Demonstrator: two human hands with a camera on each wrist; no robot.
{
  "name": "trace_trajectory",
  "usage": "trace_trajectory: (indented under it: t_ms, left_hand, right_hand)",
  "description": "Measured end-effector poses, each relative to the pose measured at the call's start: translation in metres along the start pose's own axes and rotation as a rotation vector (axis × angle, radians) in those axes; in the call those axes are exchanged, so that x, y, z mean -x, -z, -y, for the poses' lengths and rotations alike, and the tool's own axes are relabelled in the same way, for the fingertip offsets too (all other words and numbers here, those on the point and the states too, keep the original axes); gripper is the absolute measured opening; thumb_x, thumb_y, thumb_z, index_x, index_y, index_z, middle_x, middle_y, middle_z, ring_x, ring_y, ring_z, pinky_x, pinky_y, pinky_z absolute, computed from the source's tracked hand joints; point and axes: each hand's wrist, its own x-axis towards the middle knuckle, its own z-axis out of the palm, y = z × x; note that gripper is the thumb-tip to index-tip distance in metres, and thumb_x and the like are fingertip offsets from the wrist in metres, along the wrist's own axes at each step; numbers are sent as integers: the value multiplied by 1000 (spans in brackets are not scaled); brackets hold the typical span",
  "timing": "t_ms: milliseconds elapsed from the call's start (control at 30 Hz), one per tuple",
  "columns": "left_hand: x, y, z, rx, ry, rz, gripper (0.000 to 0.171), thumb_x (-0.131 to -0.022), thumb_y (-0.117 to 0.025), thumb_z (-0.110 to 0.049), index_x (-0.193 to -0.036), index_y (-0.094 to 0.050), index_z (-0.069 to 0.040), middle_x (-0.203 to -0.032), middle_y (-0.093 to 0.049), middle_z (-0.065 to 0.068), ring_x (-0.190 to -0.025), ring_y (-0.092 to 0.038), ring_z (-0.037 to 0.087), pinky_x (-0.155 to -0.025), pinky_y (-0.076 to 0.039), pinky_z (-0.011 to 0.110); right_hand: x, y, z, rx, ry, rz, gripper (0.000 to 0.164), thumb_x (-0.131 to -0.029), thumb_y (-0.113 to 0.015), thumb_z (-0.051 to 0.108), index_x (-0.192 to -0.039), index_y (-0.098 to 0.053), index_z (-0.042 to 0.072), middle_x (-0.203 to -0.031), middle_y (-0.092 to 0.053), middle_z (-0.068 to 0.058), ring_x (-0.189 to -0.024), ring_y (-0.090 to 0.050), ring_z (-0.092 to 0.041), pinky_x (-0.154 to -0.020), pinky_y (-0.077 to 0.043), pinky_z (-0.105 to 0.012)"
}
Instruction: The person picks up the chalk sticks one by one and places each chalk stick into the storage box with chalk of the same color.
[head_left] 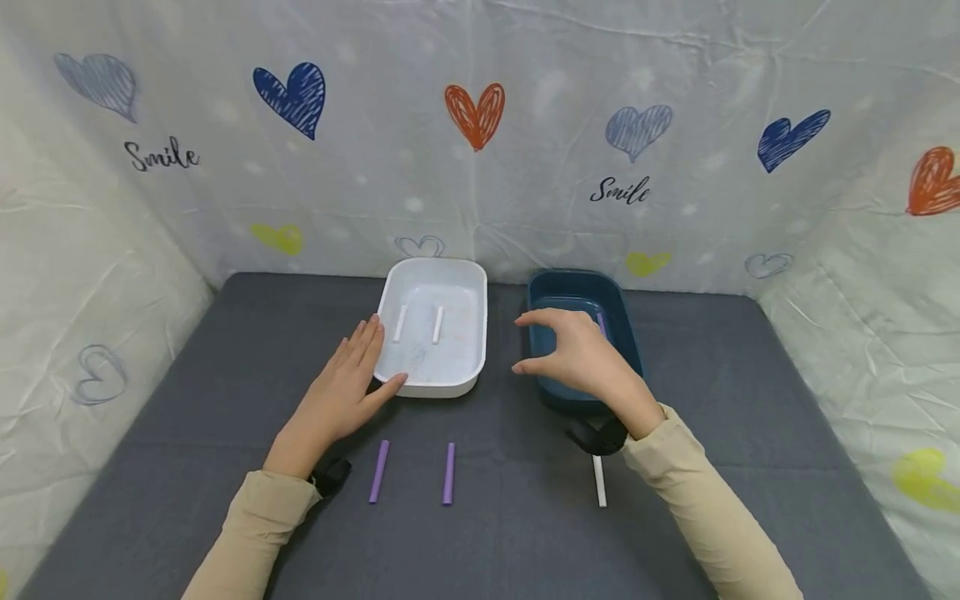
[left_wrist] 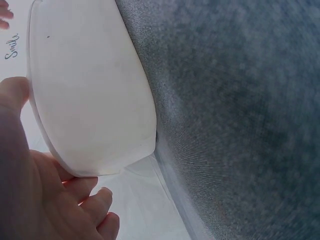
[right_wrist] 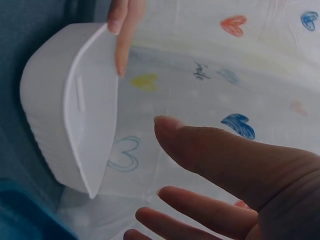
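Note:
My left hand (head_left: pixel 341 387) rests on the near left corner of a white plastic tub (head_left: pixel 480 333), its fingers fairly straight along the rim. In the left wrist view, the thumb and fingertips touch the tub's edge (left_wrist: pixel 90 90). Two white chalk-like sticks (head_left: pixel 438 325) lie inside the tub. Over a dark blue tub (head_left: pixel 626 333) hovers my right hand (head_left: pixel 581 350), thumb and fingers spread apart with nothing between them. A purple stick (head_left: pixel 602 323) in that tub is partly hidden behind the right hand.
Two purple sticks (head_left: pixel 379 472) lie on the grey cloth-covered table (head_left: pixel 510 550) in front of the white tub. One white stick (head_left: pixel 599 482) lies below the right wrist, its upper end hidden. A heart-patterned white curtain (head_left: pixel 540 192) stands behind both tubs.

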Motion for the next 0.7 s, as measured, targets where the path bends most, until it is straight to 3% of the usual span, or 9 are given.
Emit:
trace_trajectory:
  t_ms: [133,233,333,700]
  left_hand:
    - [0,1,0,-3,0,1,87,-102,-46,-54,-156,-14,5,-165,-6,18,-151,-6,35,-119,-14,56]
    - [0,0,2,-9,-4,-2,86,-102,-47,-53,-156,-13,5,-165,-6,18,-151,-7,35,-119,-14,56]
    - [0,0,3,-12,-5,-7,87,-102,-47,-53,-156,-13,4,-165,-6,18,-151,-7,35,-119,-14,56]
    - [0,-1,3,-20,2,-9,87,-101,-47,-54,-156,-14,5,-165,-7,18,-151,-9,37,-119,-15,56]
  right_hand:
    - [14,4,-8,-1,5,-11,61,-80,-84,27,-135,-62,12,-138,-59,-5,-134,-47,-27,-115,-30,-54]
    - [23,6,-14,-15,2,-18,61,-80,-84,26,-135,-62,12,-138,-59,-5,-135,-47,-27,-114,-31,-54]
    - [31,6,-20,-41,-4,-20,61,-80,-84,25,-136,-62,13,-139,-58,-5,-134,-47,-27,-105,-44,-50]
    - [64,10,-44,-99,-11,-52,61,-81,-84,27,-136,-62,18,-141,-57,-2,-137,-44,-27,-106,-41,-55]
